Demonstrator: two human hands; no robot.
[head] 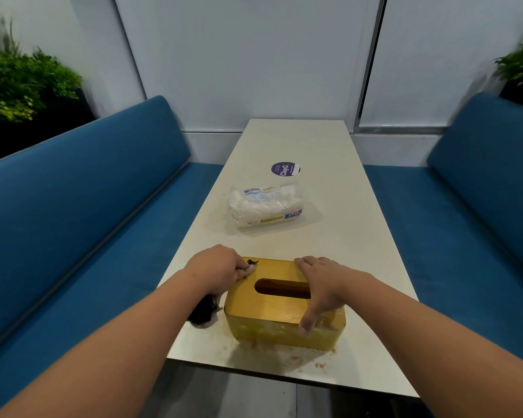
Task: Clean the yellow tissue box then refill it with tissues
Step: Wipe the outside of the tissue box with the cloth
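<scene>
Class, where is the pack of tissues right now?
In the head view, the pack of tissues lies mid-table, beyond the yellow tissue box and just before the round purple sticker.

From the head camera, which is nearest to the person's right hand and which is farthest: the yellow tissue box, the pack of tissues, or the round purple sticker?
1. Yellow tissue box: directly under the right hand, which rests on its lid.
2. Pack of tissues: farther up the table, near its middle.
3. Round purple sticker: just beyond the pack, toward the wall.
</scene>
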